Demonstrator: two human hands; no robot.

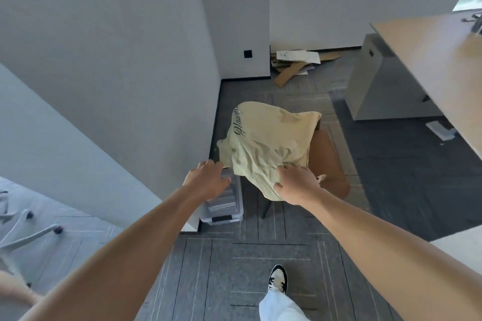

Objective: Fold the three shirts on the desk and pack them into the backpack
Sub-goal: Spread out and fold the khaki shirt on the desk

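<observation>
At frame centre, right hand (pixel 294 185) fingers pinch the crumpled shirt (pixel 266 143), left hand (pixel 206 180) fingers spread; judged next: carry to counter (pixel 430 65) for folding.

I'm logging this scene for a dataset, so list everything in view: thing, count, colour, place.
shirt: one, pale yellow with dark script, crumpled over the chair
chair: one, orange-brown, centre, mostly under the shirt
storage box: one, clear plastic with dark latch, on the floor left of the chair
desk: one, light wood, right edge
cabinet: one, grey, under the desk
cardboard scraps: several, brown and white, on the floor by the far wall
office chair base: one, grey with castors, lower left
left hand: one, fingers relaxed, beside the shirt's left edge
right hand: one, gripping the shirt's lower edge
shoe: one, black and white, bottom centre
</observation>
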